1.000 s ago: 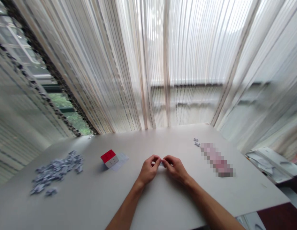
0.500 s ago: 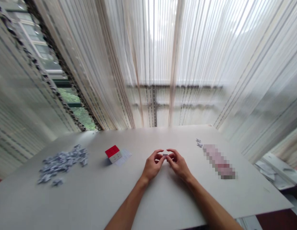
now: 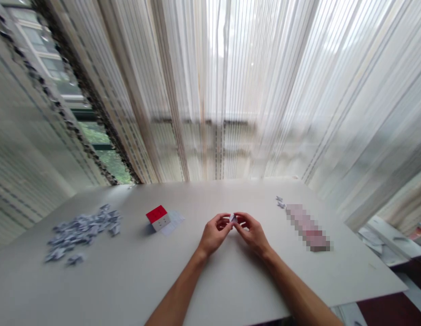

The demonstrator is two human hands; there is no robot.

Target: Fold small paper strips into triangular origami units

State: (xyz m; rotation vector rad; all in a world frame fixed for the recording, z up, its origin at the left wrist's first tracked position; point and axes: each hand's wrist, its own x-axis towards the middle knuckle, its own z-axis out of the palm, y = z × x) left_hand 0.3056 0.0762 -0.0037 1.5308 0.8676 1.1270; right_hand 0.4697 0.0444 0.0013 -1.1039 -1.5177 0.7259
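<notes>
Between my two hands is a small folded piece of paper (image 3: 232,218), whitish with a darker fold across it. My left hand (image 3: 214,233) pinches its left side with thumb and fingertips. From the right, my right hand (image 3: 251,232) grips the same piece, its fingers curled over the top and the thumb below. Both hands are close together above the white table (image 3: 129,285). Fingers cover part of the paper, so its full shape is hidden.
On the left lies a heap of small folded paper pieces (image 3: 83,231). A red-and-white box (image 3: 158,218) stands beside a thin pale sheet (image 3: 176,219). Two small folded pieces (image 3: 280,202) lie at the right, near a blurred-out pinkish item (image 3: 307,226). Sheer curtains (image 3: 203,90) hang behind the table.
My fingertips have come together around the folded paper, which now shows more of its face, tilted up. The view has shifted slightly; things on the table appear a little farther left.
</notes>
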